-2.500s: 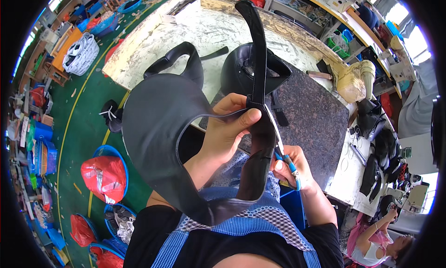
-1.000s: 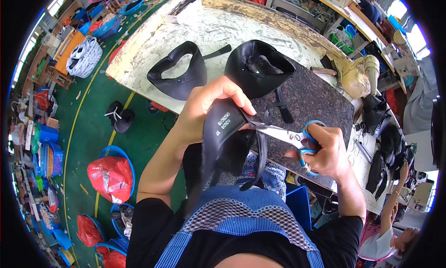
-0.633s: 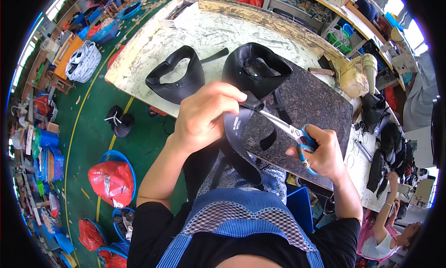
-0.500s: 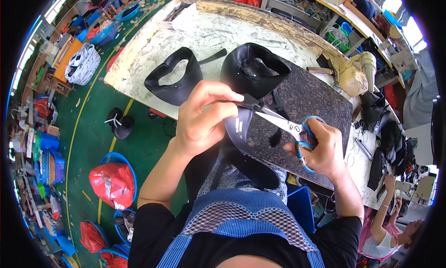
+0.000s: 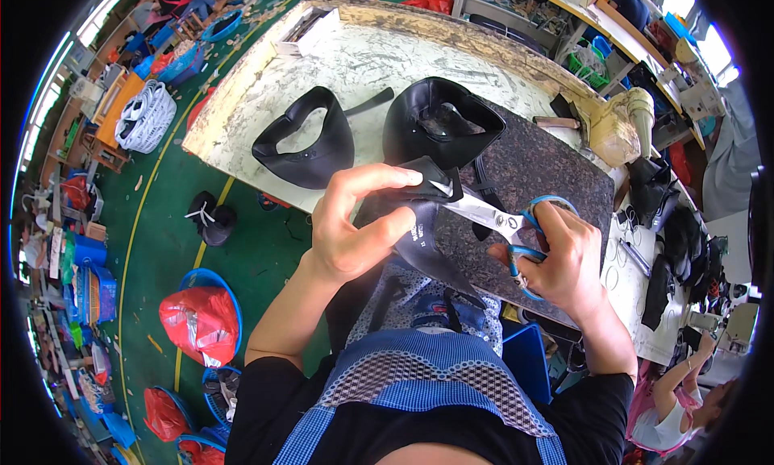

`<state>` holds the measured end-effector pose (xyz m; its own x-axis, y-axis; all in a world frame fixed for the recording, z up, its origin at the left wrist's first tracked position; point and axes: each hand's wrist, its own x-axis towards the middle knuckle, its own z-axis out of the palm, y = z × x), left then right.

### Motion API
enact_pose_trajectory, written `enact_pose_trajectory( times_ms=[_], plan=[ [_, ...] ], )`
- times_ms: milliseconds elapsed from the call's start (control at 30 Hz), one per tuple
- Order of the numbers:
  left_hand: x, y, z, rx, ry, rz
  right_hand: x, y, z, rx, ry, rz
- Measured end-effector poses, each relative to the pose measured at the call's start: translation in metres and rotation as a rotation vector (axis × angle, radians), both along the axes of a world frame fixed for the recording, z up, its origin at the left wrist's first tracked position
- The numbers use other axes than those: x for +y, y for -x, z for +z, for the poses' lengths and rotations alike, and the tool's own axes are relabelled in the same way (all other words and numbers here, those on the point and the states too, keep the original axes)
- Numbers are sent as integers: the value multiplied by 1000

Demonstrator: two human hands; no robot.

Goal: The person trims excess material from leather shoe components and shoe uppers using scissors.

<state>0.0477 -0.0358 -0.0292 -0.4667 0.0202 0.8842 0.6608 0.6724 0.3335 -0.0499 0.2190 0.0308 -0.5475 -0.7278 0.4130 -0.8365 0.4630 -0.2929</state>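
Holding, in the head view, a smooth black leather-like piece with pale printing [image 5: 433, 251] at the near edge of a dark speckled stone slab [image 5: 556, 183], its folded end pinched between thumb and forefinger of the left hand [image 5: 355, 223], the rest hanging as a curved flap above a patterned blue apron [image 5: 427, 356]. Gripping steel scissors with blue loop handles [image 5: 500, 222] in the right hand [image 5: 564, 259], blades pointing left and touching the folded end, just beside the left forefinger. Hands near each other, not touching. No telling from this angle the exact bite of the blades. Seemingly at a trimming step, at the edge of the fold. Calling next, by that judgement, for a firm pinch and a short, careful squeeze, clear of the forefinger. Lying beyond, on a scuffed white worktable [image 5: 379, 46]: a black leather-like piece with a heart-shaped opening [image 5: 326, 159] and, to its right, a rounded, hollow black leather-like piece [image 5: 419, 143].
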Motion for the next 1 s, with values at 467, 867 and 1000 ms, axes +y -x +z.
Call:
enact_pose_trajectory(
  times_ms=[467, 867, 1000],
  plan=[
    [3, 1, 3, -134, -66, -227, -7, 3, 5, 67, -87, 108],
    [14, -16, -10, -414, -343, -249, -8, -3, -1, -12, -186, 129],
    [13, -29, -8, -498, -402, -161, -4, -7, -12, -212, -134, 159]
  ],
)
